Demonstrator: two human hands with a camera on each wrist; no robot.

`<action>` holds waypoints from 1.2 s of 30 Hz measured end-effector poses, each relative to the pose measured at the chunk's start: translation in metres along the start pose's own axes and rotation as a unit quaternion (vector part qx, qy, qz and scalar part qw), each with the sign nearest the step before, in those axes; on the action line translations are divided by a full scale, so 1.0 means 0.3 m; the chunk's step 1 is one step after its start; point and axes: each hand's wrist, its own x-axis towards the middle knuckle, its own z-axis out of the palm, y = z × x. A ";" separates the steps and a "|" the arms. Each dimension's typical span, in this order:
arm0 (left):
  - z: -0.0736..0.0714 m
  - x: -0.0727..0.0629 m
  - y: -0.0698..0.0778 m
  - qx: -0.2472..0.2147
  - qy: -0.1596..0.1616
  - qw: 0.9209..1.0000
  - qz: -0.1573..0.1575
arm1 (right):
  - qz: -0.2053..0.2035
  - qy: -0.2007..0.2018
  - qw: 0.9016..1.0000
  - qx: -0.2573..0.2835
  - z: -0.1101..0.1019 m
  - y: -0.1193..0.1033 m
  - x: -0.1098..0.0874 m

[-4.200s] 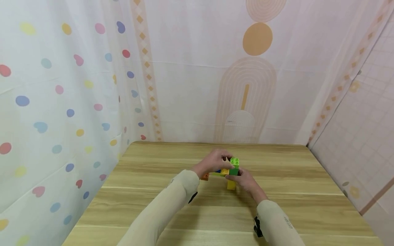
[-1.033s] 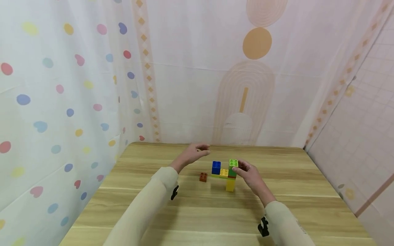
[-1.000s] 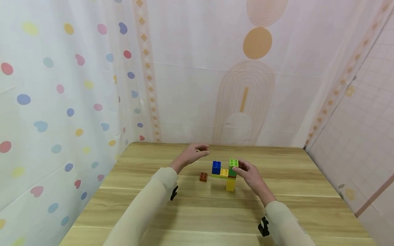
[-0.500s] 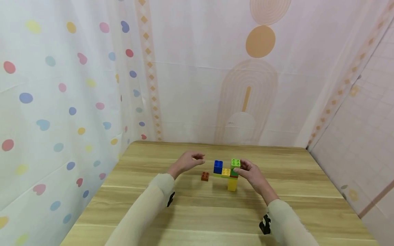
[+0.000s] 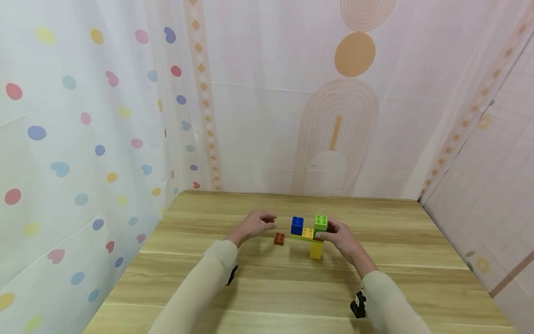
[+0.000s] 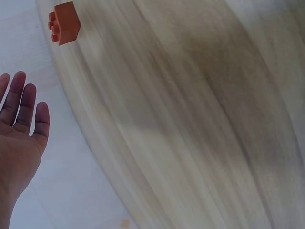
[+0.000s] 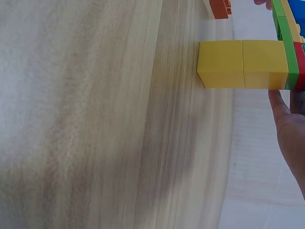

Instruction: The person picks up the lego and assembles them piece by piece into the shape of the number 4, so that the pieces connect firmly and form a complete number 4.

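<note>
A toy building-brick structure stands on two stacked yellow bricks (image 7: 221,64). Above them lie a long green piece (image 7: 290,69), a red brick (image 7: 300,62), a lighter yellow brick (image 5: 308,233) and a blue brick (image 5: 297,226) at the left end. A lime-green brick (image 5: 321,222) tops the right end. My right hand (image 5: 344,240) grips this right-hand column between thumb and fingers. Left of the structure, a loose orange-brown brick (image 5: 279,239) lies studs up. My left hand (image 5: 254,225) hovers just beside it, fingers relaxed and holding nothing.
The wood-grain table (image 5: 275,297) carries the bricks near its far half. Behind it hangs a patterned curtain (image 5: 258,139), with a dotted curtain (image 5: 96,153) along the left side. Each wrist wears a small black device.
Earlier my left hand was at the lime-green brick atop the structure; it has moved away left, then lowered toward the loose orange-brown brick. My right hand keeps its place, its thumb slightly lower.
</note>
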 end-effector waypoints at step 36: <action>0.093 0.037 -0.078 0.026 -0.039 0.997 -0.054 | 0.021 0.019 0.999 -0.035 0.026 0.072 0.015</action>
